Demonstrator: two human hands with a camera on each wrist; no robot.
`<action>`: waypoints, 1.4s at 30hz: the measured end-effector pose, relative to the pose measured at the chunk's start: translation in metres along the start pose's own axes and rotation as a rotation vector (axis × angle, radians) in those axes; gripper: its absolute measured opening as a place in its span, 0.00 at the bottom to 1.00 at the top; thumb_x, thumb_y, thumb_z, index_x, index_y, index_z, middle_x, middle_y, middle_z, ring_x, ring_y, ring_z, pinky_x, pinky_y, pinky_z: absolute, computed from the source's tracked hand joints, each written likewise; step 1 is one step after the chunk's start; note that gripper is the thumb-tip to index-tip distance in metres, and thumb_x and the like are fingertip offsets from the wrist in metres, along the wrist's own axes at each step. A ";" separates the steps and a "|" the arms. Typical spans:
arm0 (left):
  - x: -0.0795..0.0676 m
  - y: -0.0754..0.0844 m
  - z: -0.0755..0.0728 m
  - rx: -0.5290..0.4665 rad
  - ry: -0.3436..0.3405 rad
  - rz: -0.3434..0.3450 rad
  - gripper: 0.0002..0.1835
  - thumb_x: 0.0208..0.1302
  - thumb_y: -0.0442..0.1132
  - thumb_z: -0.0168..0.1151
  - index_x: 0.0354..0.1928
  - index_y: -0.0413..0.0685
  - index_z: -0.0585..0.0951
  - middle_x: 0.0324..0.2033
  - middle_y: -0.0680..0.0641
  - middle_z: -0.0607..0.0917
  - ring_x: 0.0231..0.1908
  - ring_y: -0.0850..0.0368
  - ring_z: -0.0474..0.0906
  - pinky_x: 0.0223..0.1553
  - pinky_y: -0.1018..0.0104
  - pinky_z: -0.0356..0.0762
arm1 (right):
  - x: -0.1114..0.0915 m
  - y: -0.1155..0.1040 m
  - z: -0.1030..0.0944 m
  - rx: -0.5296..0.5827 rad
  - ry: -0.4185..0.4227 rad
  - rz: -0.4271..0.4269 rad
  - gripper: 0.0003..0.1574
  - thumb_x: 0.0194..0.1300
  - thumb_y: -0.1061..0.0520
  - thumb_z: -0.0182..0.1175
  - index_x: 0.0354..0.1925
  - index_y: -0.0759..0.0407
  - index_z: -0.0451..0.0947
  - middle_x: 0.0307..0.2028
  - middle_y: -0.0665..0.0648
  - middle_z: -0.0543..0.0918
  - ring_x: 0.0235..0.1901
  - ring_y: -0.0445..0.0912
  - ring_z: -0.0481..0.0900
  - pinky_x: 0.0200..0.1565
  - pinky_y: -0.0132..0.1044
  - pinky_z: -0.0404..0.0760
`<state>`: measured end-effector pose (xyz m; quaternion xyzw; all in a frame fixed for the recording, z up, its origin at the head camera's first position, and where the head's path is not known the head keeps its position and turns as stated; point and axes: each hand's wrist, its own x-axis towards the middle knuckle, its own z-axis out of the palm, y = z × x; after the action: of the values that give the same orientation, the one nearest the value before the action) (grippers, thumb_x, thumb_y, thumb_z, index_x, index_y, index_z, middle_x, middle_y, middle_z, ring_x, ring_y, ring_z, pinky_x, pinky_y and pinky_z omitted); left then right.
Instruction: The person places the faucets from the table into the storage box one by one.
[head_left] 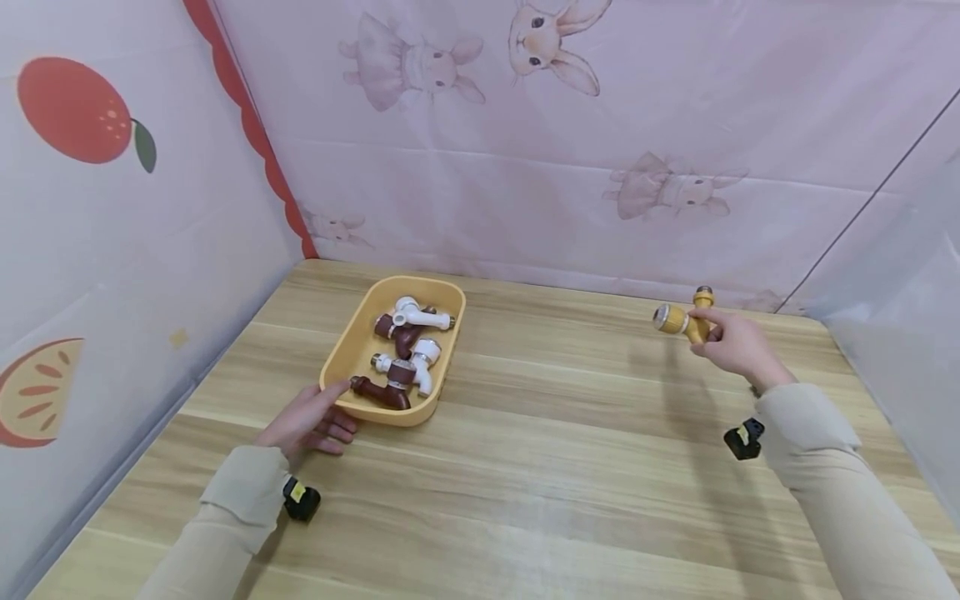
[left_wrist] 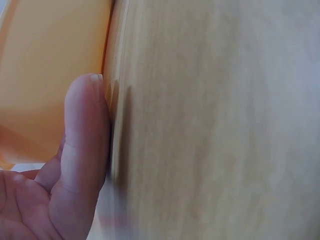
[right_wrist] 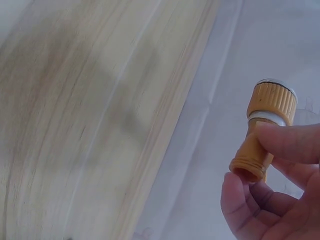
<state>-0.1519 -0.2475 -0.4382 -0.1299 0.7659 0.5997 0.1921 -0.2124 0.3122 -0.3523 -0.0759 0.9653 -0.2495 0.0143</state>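
My right hand [head_left: 738, 346] holds a yellow plastic tap [head_left: 693, 325] above the right side of the table, pinched between thumb and fingers. Its ribbed knob [right_wrist: 272, 102] and hollow spout end show in the right wrist view. On the left, an orange-yellow tray [head_left: 330, 367] stands on the table. Inside lie two white taps, one at the back [head_left: 423, 318] and one nearer [head_left: 425, 358], among dark brown taps [head_left: 386, 392]. My left hand [head_left: 303, 425] touches the tray's near left corner with its fingers extended. In the left wrist view, one straight digit [left_wrist: 82, 130] lies against the tray's outer wall.
The wood-grain table [head_left: 525, 467] meets a pink rabbit-print sheet [head_left: 487, 192] at the back. White sheeting with fruit prints [head_left: 150, 250] borders the left side, and pale sheeting [head_left: 900, 333] the right. A small black device [head_left: 742, 439] sits at each wrist.
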 end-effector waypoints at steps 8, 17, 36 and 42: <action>0.000 -0.001 0.001 0.008 0.000 -0.002 0.39 0.66 0.58 0.43 0.63 0.32 0.50 0.29 0.41 0.80 0.27 0.52 0.79 0.30 0.56 0.81 | -0.004 -0.005 0.000 -0.015 0.005 -0.006 0.36 0.53 0.63 0.59 0.60 0.70 0.62 0.24 0.58 0.73 0.23 0.48 0.68 0.22 0.36 0.66; 0.001 0.001 -0.002 0.004 -0.005 0.012 0.40 0.65 0.59 0.43 0.63 0.31 0.50 0.29 0.41 0.80 0.27 0.52 0.79 0.30 0.56 0.81 | -0.009 -0.022 0.001 -0.023 0.030 -0.061 0.35 0.54 0.62 0.60 0.60 0.66 0.64 0.28 0.60 0.75 0.26 0.49 0.69 0.24 0.36 0.67; -0.003 -0.005 0.001 -0.018 0.001 -0.009 0.39 0.65 0.59 0.44 0.62 0.32 0.51 0.28 0.42 0.80 0.27 0.52 0.79 0.30 0.56 0.81 | -0.010 -0.053 0.013 -0.031 0.026 -0.216 0.32 0.54 0.64 0.61 0.59 0.65 0.67 0.26 0.57 0.73 0.24 0.47 0.67 0.26 0.37 0.65; 0.000 -0.001 0.000 -0.008 -0.008 0.011 0.38 0.66 0.59 0.42 0.62 0.32 0.51 0.28 0.42 0.80 0.27 0.52 0.79 0.29 0.57 0.81 | -0.007 -0.063 0.017 -0.018 0.015 -0.229 0.32 0.55 0.65 0.60 0.59 0.63 0.67 0.28 0.57 0.73 0.25 0.47 0.66 0.27 0.37 0.65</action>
<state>-0.1514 -0.2478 -0.4390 -0.1241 0.7634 0.6043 0.1913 -0.1951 0.2503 -0.3367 -0.1837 0.9526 -0.2416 -0.0223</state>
